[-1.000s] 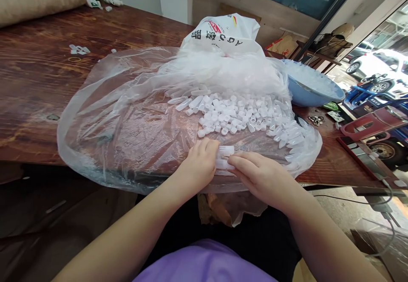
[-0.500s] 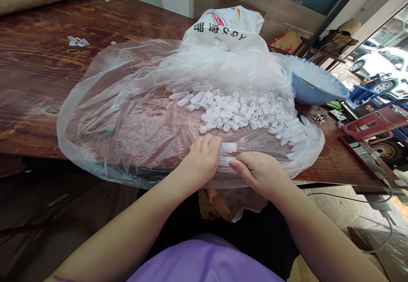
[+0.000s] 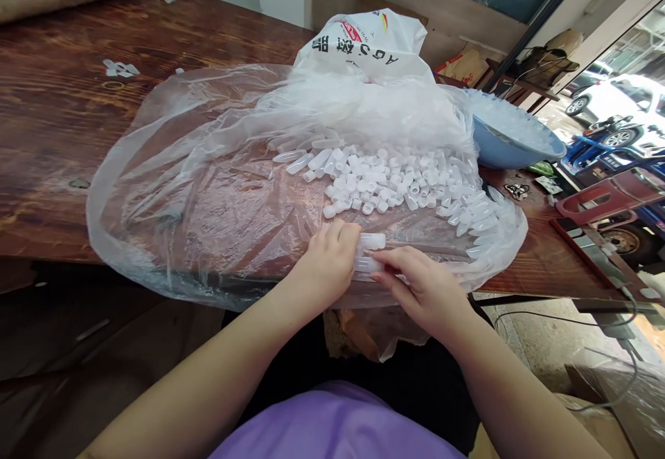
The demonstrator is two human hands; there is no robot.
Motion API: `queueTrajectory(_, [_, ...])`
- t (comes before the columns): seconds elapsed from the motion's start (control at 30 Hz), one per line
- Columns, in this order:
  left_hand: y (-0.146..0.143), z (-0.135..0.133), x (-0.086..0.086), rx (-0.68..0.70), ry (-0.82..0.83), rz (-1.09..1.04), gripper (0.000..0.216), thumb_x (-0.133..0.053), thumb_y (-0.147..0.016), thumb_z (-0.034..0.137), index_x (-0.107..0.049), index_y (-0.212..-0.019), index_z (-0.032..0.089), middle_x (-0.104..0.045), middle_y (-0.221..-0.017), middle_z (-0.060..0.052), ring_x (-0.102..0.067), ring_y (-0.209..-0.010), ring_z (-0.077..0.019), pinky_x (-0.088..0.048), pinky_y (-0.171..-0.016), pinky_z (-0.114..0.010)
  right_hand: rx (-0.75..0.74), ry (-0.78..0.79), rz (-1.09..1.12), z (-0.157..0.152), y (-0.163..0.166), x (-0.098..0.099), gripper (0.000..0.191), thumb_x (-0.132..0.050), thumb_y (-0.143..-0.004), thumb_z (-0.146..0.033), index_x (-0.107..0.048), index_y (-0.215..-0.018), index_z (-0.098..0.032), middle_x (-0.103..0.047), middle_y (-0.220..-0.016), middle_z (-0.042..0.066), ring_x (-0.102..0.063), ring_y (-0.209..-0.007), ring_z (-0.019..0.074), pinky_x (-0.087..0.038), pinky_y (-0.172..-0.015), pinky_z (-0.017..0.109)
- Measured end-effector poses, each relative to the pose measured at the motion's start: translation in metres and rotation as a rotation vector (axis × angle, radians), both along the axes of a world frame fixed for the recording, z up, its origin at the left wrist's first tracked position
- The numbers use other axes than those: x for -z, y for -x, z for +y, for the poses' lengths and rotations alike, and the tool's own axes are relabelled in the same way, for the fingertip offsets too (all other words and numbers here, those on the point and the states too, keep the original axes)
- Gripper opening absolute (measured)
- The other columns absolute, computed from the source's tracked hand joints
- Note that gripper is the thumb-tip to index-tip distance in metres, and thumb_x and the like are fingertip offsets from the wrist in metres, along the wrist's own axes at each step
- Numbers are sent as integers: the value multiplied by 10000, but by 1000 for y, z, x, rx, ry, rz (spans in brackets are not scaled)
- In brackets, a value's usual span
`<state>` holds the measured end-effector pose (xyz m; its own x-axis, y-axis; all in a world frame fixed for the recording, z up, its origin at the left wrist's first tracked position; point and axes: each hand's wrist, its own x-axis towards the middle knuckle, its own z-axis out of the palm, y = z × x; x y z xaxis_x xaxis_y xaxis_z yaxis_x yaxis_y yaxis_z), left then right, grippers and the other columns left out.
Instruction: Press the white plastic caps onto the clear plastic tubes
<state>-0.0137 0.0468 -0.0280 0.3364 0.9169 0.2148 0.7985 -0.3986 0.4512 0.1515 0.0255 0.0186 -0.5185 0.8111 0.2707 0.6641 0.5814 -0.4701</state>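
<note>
Counter: dark reddish wood, worn, grain visible. Spread across it, a crinkled clear plastic sheet, glossy and wrinkled. At its far edge, a white printed bag; to the right, a round blue basin. On the sheet, a heap of small translucent white caps, short cylinders, some longer and tapered. Left hand grip closed around a stack of caps at the counter's near edge. Right hand grip pinches the lower cap of that stack between thumb and fingertips.
</note>
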Motion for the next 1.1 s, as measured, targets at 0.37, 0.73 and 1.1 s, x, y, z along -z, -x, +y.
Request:
queueTrajectory(0.37, [-2,-2,-1,-11,-9,49,236,-408,-810,131,-459,-1040,119,-530,-980,-122,-506,-946,-258,-447,-836,-399,106,105,44,-6,4,9,147,-453,-892,-289,-564,-874,-196,-626,-754,27,-589,-691,162,-472,-614,270])
queueTrajectory(0.73, [1,-1,2,4,-79,63,255,-399,-800,108,-454,-1049,108,-534,-973,-128,-507,-932,-256,-453,-831,-391,43,68,106,-9,2,8,143,-437,-879,-206,-503,-1004,-182,-617,-879,65,-586,-790,172,-475,-699,287])
queueTrajectory(1.1, [5,-2,5,30,-95,-98,414,-386,-693,34,-425,-1095,124,-546,-1020,-124,-517,-986,-248,-446,-864,-405,151,128,208,-3,-2,15,181,-367,-924,-221,-545,-947,-196,-617,-802,29,-588,-742,147,-471,-670,264])
